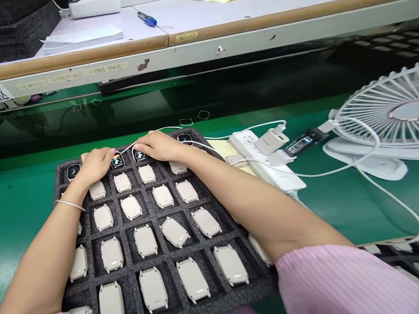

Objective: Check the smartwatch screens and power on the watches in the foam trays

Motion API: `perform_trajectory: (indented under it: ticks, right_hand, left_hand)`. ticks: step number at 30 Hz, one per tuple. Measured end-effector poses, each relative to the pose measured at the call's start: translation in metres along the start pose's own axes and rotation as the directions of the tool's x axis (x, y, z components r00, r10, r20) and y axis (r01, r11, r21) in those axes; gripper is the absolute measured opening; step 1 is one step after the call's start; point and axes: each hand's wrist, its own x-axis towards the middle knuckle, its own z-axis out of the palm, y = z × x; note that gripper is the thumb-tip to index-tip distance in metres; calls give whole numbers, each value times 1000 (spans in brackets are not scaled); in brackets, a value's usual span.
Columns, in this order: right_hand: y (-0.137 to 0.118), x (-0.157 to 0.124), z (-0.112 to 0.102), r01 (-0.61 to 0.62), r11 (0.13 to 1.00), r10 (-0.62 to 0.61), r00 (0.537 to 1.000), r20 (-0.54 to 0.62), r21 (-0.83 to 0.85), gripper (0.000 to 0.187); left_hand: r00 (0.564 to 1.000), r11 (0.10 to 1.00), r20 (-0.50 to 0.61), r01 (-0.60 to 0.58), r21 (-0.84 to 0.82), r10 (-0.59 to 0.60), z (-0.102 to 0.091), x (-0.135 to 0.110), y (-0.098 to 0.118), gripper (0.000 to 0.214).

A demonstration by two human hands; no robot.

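Note:
A dark grey foam tray [131, 264] slopes in front of me, its square pockets holding pale smartwatch bodies [153, 288], mostly back side up. Along the far row, several watches face up. My left hand [97, 166] bends over that row, its thumb beside a watch with a lit screen [117, 160]. Close by, my right hand [159, 146] lies over the same row, thumb at the edge of another lit watch [140, 154]. A thin white cable [127, 148] runs between the lit watches and passes behind my right hand. Most fingers of both hands are hidden.
Right of the tray, a white power strip [250, 154] carries chargers and a small display meter [303, 143]. A white fan [401, 109] lies beyond, with loose cables around it. A shelf [212, 11] spans the back. Another watch tray [406, 256] sits at lower right.

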Motion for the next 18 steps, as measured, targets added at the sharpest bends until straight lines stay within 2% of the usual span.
perform_trajectory:
  ticks: [3,7,10,12,15,18]
  right_hand:
    - [1,0,0,5,1000,-5,1000,2,-7,35]
    - [3,2,0,-46,998,46,999,-9,36,41]
    - [5,3,3,-44,991,44,999,0,129,34]
    - [6,4,4,-27,980,35,999,-35,198,28]
    - [7,2,0,-60,983,92,979,-184,171,29]
    - [7,-4,-17,-62,989,98,952,-291,131,31]
  left_hand:
    - [1000,1000,-3,6,6,-6,0,0,1,43]
    - [1000,1000,-16,11,-3,-11,1,1,0,43]
    - [1000,1000,-28,13,-26,-13,3,1,0,42]
    - [999,998,-45,16,-57,-18,5,0,2,40]
    - [985,990,-157,50,-129,-70,5,-2,5,30]
    - [927,972,-359,25,-232,-109,-9,-4,3,26]
